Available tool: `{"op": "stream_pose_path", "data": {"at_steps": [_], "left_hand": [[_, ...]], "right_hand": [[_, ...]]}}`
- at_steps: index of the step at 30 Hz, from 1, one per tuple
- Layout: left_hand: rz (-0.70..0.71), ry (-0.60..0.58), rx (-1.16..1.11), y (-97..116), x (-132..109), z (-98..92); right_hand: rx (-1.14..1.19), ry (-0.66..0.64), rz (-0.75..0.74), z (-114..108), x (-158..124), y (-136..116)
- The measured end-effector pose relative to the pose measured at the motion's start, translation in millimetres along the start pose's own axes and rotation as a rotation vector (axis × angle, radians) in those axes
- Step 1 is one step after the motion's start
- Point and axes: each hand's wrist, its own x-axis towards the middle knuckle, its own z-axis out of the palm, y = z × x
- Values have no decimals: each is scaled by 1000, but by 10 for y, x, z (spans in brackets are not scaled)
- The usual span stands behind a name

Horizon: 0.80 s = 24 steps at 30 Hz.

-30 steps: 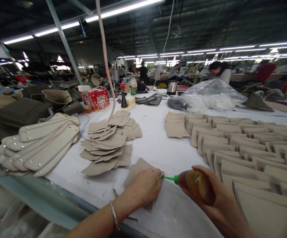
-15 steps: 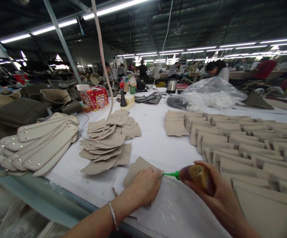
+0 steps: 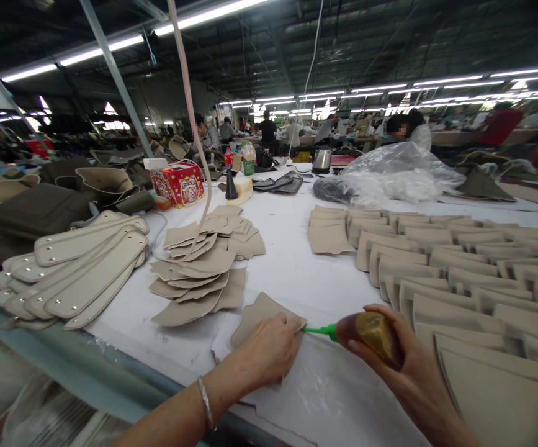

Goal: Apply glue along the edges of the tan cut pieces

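A beige leather piece (image 3: 255, 313) lies on the white-covered table near its front edge. My left hand (image 3: 273, 347), with a silver bracelet at the wrist, is closed on the right part of this piece, fingers bent over it. In my right hand (image 3: 399, 347) is a bottle (image 3: 370, 334) of amber liquid, its green nozzle pointing left. The nozzle's tip is at the piece's right edge, close to my left fingertips. A loose pile of beige pieces (image 3: 203, 273) lies beyond, to the left. Rows of overlapping beige pieces (image 3: 436, 273) cover the right side.
Cream straps with studs (image 3: 96, 273) are heaped at the left. A hanging hose (image 3: 188, 93) comes down to the beige pile. Farther back are a red box (image 3: 178, 184), a black-tipped container (image 3: 231, 186), a kettle (image 3: 321, 161) and a clear plastic bag (image 3: 399, 174). People sit in the background.
The nozzle tip and my left hand have shifted very slightly left and down along the piece's right edge. Both hands keep their hold.
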Motion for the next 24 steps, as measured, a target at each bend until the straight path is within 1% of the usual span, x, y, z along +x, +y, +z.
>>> {"op": "stream_pose_path", "data": {"at_steps": [4, 9, 14, 18, 19, 23, 24], "left_hand": [[7, -9, -7, -5, -23, -17], [11, -12, -23, -8, -40, -39], [18, -6, -6, -6, -65, -34], [11, 0, -8, -3, -68, -30], [14, 0, -13, -4, -65, -29], [18, 4, -17, -11, -52, -26], [15, 2, -15, -9, -51, -27]], "right_hand": [[48, -91, 19, 4, -48, -36], [57, -43, 47, -8, -68, -57], [122, -164, 42, -17, -113, -57], [126, -101, 55, -4, -136, -19], [118, -106, 53, -1, -147, -8], [124, -239, 41, 1, -207, 24], [130, -246, 47, 0, -220, 27]]}}
